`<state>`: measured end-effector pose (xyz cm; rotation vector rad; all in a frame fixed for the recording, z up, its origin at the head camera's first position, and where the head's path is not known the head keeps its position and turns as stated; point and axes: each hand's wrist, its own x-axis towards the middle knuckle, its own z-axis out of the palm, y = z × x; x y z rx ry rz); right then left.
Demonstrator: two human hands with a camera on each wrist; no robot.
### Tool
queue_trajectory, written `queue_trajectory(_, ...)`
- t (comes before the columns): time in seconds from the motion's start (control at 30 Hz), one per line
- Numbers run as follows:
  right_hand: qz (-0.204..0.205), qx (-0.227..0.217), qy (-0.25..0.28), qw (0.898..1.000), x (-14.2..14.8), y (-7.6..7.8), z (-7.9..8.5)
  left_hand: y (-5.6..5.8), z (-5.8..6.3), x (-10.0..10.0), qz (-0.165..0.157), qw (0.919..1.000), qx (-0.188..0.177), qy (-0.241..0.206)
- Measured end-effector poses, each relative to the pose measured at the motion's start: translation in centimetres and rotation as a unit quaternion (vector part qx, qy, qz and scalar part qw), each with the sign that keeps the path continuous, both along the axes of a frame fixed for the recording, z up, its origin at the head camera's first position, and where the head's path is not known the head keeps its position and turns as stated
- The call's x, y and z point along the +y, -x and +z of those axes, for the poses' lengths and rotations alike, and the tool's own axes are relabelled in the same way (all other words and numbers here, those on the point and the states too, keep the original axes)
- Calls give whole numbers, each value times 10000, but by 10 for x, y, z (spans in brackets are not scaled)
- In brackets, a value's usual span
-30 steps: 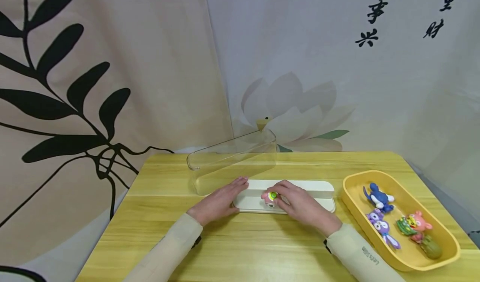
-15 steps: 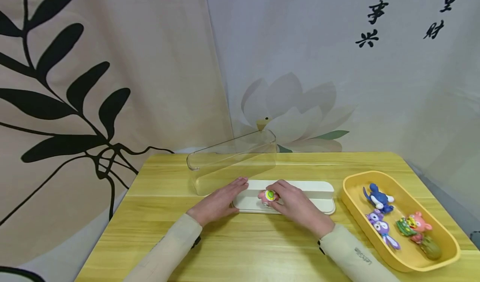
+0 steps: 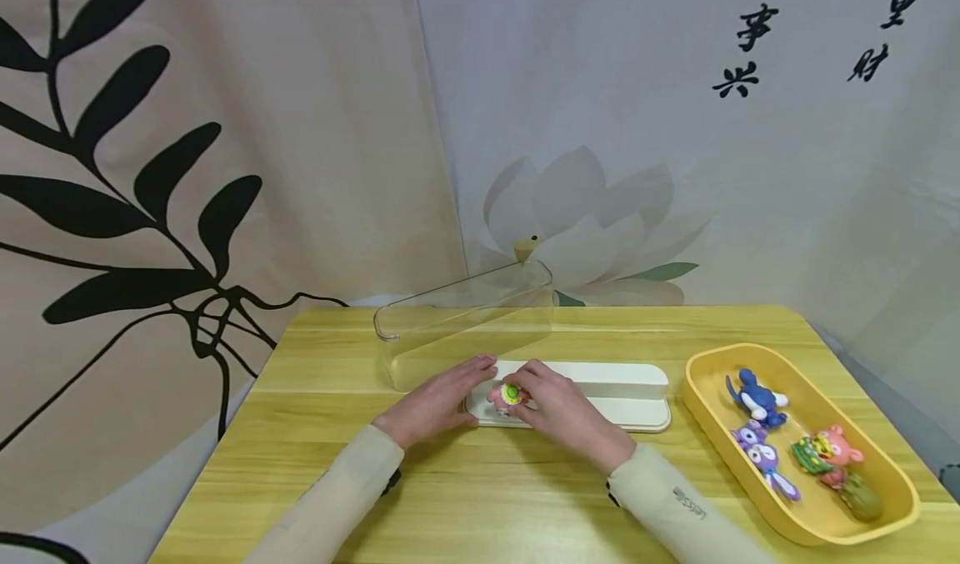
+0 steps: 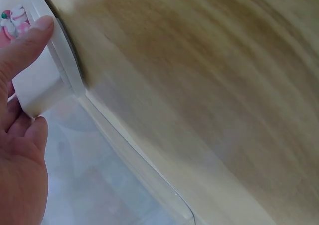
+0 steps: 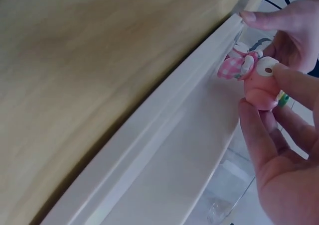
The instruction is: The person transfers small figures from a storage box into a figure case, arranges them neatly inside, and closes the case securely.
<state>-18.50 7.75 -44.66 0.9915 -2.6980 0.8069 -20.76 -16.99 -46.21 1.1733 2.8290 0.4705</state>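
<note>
A pink toy figurine (image 3: 500, 398) with big white eyes and a pink checked skirt is pinched between the thumb and fingers of my right hand (image 3: 564, 414). It stands upright over the left end of a long white two-step base (image 3: 630, 411); the right wrist view shows its skirt (image 5: 231, 67) at the base's lower step. My left hand (image 3: 442, 399) holds that same end of the base. In the left wrist view its thumb (image 4: 31, 43) lies on the front edge, while the other fingers reach round the back. The figurine's feet are hidden.
A clear plastic cover (image 3: 465, 322) stands slantwise behind the base on the wooden table (image 3: 480, 506). To the right, a yellow tray (image 3: 708, 401) holds several figurines, among them a blue one (image 3: 759, 399) and a purple one (image 3: 765, 457). A printed curtain (image 3: 337, 131) hangs behind.
My right hand has carried the pink figurine leftward along the base, from near its middle to its left end beside my left hand. The left hand stays in place.
</note>
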Motion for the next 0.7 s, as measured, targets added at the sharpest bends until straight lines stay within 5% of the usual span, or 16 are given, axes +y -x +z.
queue_trajectory(0.7, 69, 176, -69, 9998, -18, 4, -5, 0, -1, -1, 79, 9995, -274, -149)
